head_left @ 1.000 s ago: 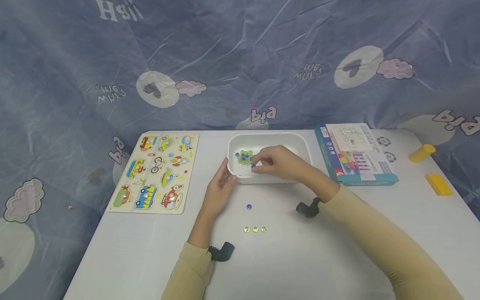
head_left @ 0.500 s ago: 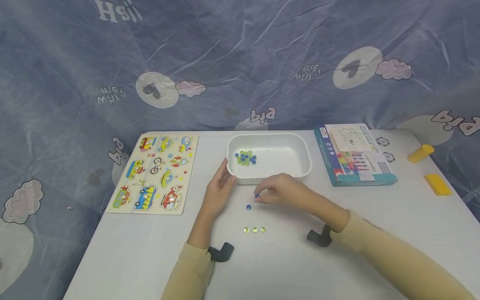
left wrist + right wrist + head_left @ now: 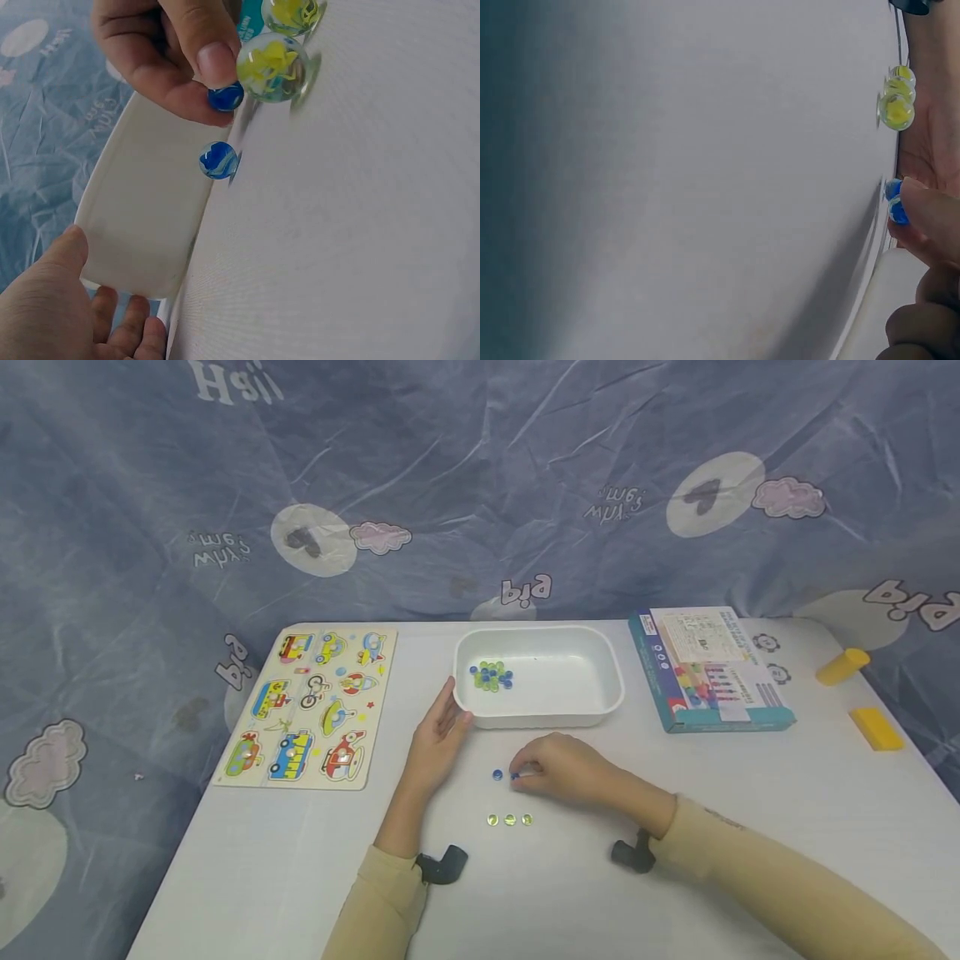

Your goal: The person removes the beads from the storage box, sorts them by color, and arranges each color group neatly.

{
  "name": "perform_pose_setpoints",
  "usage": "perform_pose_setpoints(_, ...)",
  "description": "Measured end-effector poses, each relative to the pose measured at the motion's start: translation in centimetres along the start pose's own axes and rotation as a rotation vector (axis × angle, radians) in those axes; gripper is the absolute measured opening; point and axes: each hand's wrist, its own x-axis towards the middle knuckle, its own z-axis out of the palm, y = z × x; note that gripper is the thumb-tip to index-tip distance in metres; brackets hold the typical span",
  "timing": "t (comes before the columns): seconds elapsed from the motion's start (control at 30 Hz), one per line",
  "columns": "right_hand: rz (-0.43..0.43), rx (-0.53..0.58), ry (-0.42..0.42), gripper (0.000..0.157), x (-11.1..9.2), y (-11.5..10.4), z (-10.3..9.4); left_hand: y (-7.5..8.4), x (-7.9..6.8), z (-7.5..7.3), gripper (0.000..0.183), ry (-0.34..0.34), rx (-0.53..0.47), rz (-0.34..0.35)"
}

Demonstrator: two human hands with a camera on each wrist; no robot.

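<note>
My left hand (image 3: 437, 743) holds the near left corner of a white plastic tray (image 3: 551, 722), thumb on the front wall and fingers at the end. Blue and yellow-green glass marbles (image 3: 491, 677) are clustered in the tray's left part. In front of the tray, my right hand (image 3: 566, 770) pinches a blue marble (image 3: 225, 97) between thumb and forefinger, at or just above the table. Another blue marble (image 3: 497, 774) sits on the table just left of it. Nearer the front, three clear marbles with yellow swirls (image 3: 510, 819) stand in a short row.
A wooden vehicle puzzle board (image 3: 307, 706) lies on the left of the white table (image 3: 570, 910). Right of the tray is a teal toy box (image 3: 712, 668). A yellow cylinder (image 3: 842, 667) and a yellow block (image 3: 877, 729) are farther right. A patterned blue-grey cloth (image 3: 450, 485) hangs behind.
My right hand has carried a blue marble out of the tray and toward the front, down beside the other blue marble. My left hand has stayed at the tray's corner.
</note>
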Motion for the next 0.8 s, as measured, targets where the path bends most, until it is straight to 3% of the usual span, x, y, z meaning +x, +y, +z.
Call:
perform_pose_setpoints(0.43,0.023,-0.035,0.024,0.022,-0.1,-0.3,-0.2,-0.1,0.1,-0.1,0.06,-0.001,0.002,0.007)
perform_pose_setpoints(0.63,0.006,0.005,0.081,0.02,-0.6,-0.4,-2.9,-0.1,0.1,0.0,0.06,0.008,0.012,0.0)
perform_pose_setpoints(0.8,-0.014,0.052,0.167,0.02,0.1,1.2,-5.8,0.0,0.1,0.0,0.062,0.005,0.024,-0.006)
